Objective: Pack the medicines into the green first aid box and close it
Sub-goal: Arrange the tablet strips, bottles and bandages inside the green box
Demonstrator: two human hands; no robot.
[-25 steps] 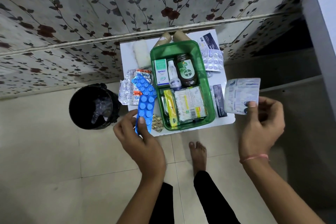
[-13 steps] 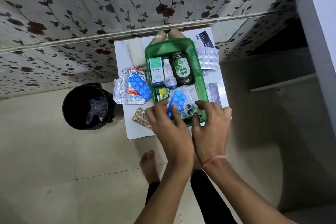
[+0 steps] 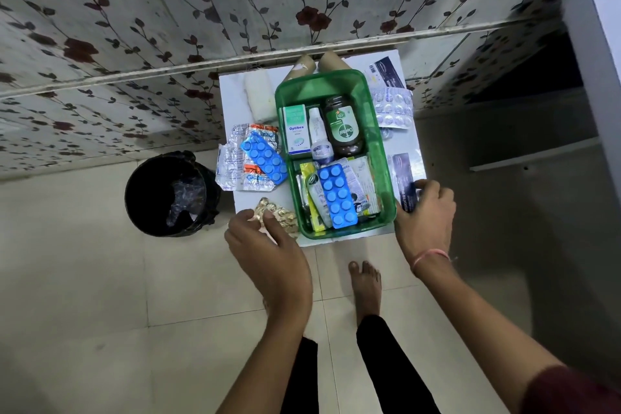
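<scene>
Green plastic walls of the first aid box (image 3: pixel 383 158) stand open on the small white table (image 3: pixel 232 101), with no lid in sight. In its far half a white carton (image 3: pixel 295 130) marked Optibex, a slim white bottle (image 3: pixel 317 135) and a dark brown bottle (image 3: pixel 342 128) lie side by side. In the near half a blue tablet strip (image 3: pixel 337 195) lies on top of a yellow-green tube (image 3: pixel 314 202) and some printed packets (image 3: pixel 361 178). My left hand (image 3: pixel 268 249) is at the near left corner of the table, thumb and fingers curled loosely around a gold foil strip (image 3: pixel 279 213) that lies just beside the box; the fingertips touch it, though I cannot tell whether it is lifted off the table. My right hand (image 3: pixel 425 215) is at the near right corner, fingers bent onto a dark blue packet (image 3: pixel 405 182) that lies along the right wall of the box; whether I have pinched it or only press on it I cannot tell. Left of the box, a second blue strip (image 3: pixel 263 158) rests on a heap of silver and orange strips (image 3: pixel 235 165), with a white gauze roll (image 3: pixel 258 98) beyond them. Two brown bandage rolls (image 3: pixel 316 62) sit at the far edge, touching the box. More silver strips (image 3: pixel 393 108) lie to the far right. A black bin (image 3: pixel 171 193) stands on the tiled floor just beside the table, and my bare foot (image 3: pixel 366 286) is below the table's near edge.
</scene>
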